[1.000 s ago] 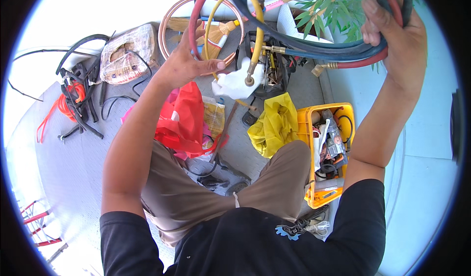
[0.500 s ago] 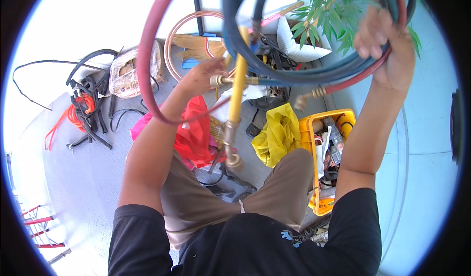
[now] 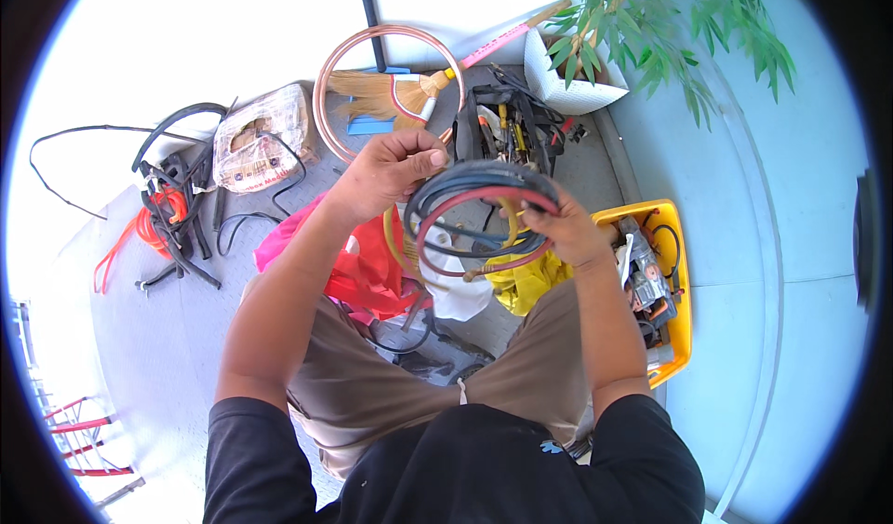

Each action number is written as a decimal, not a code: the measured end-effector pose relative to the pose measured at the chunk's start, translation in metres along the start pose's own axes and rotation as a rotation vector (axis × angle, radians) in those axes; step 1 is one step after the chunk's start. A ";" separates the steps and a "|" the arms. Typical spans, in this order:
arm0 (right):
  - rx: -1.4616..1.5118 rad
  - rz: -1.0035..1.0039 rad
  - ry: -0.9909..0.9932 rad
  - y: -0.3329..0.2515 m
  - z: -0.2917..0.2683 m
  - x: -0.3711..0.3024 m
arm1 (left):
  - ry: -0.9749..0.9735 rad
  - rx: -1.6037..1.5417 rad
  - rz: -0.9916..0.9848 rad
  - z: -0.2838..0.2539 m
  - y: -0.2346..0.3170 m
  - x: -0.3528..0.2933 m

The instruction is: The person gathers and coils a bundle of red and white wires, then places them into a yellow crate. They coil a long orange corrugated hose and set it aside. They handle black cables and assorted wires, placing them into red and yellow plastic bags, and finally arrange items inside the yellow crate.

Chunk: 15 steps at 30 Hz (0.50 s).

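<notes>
A coil of red, blue-black and yellow hoses (image 3: 446, 194) with brass end fittings hangs in front of me above my knees. My right hand (image 3: 569, 231) is closed round the coil's right side. At the upper left of the coil, my left hand (image 3: 395, 175) has its fingers curled and its thumb pressed in. What it pinches is hidden, though a loop of yellow hose (image 3: 391, 237) hangs just under it. Below the coil lie a white plastic bag (image 3: 456, 291), a red bag (image 3: 358, 268) and a yellow bag (image 3: 532, 287).
A yellow crate (image 3: 686, 310) with power tools stands by my right knee. Ahead are a black tool bag (image 3: 521, 124), a broom (image 3: 377, 91), a copper tube coil (image 3: 321, 96) and a white planter (image 3: 569, 82). A taped carton (image 3: 265, 147) and black hoses with orange cord (image 3: 163, 217) lie left.
The hoses have come down from high in front of me and now form a smaller, tighter coil. My right hand has moved down and left with them; my left hand has shifted slightly right.
</notes>
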State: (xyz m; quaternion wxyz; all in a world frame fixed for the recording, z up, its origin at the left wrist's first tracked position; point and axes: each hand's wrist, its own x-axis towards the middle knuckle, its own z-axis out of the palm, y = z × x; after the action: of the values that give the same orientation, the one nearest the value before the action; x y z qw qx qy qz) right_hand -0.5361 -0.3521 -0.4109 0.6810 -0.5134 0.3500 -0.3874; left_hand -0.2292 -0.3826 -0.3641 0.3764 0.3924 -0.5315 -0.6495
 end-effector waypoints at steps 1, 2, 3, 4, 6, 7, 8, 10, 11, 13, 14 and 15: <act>-0.016 -0.017 -0.015 0.010 0.007 0.003 | -0.005 0.035 0.012 0.001 -0.001 -0.001; 0.006 -0.036 -0.071 0.017 0.014 0.004 | 0.017 -0.011 0.025 -0.001 0.000 -0.001; 0.033 -0.054 -0.112 0.020 0.020 0.005 | 0.007 -0.044 0.090 -0.003 0.001 -0.002; 0.061 -0.068 -0.150 0.019 0.023 0.004 | 0.012 -0.073 0.134 -0.008 0.003 -0.004; -0.029 0.001 0.027 0.003 0.022 0.000 | -0.023 -0.088 0.144 -0.019 0.005 -0.008; -0.061 -0.001 0.083 -0.011 0.018 -0.004 | -0.058 0.034 0.138 -0.025 0.005 -0.010; -0.085 -0.074 0.068 -0.029 0.011 -0.005 | -0.093 0.145 0.154 -0.030 0.002 -0.012; 0.055 -0.180 0.125 -0.070 -0.004 -0.013 | -0.109 0.286 0.110 -0.045 -0.004 -0.016; 0.065 -0.251 0.162 -0.091 -0.011 -0.015 | -0.089 0.316 0.050 -0.055 -0.008 -0.019; 0.086 -0.418 0.178 -0.130 -0.022 -0.017 | 0.078 0.374 -0.017 -0.074 -0.013 -0.020; 0.100 -0.516 0.152 -0.148 -0.024 -0.018 | 0.232 0.402 -0.021 -0.080 -0.018 -0.017; 0.153 -0.525 0.194 -0.160 -0.022 -0.017 | 0.392 0.440 -0.084 -0.083 -0.022 -0.015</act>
State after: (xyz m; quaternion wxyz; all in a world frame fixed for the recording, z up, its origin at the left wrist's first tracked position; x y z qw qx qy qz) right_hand -0.5902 -0.3743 -0.2598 0.5575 -0.4944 0.2383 -0.6229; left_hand -0.1490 -0.3987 -0.3949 0.3505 0.6044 -0.5598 -0.4455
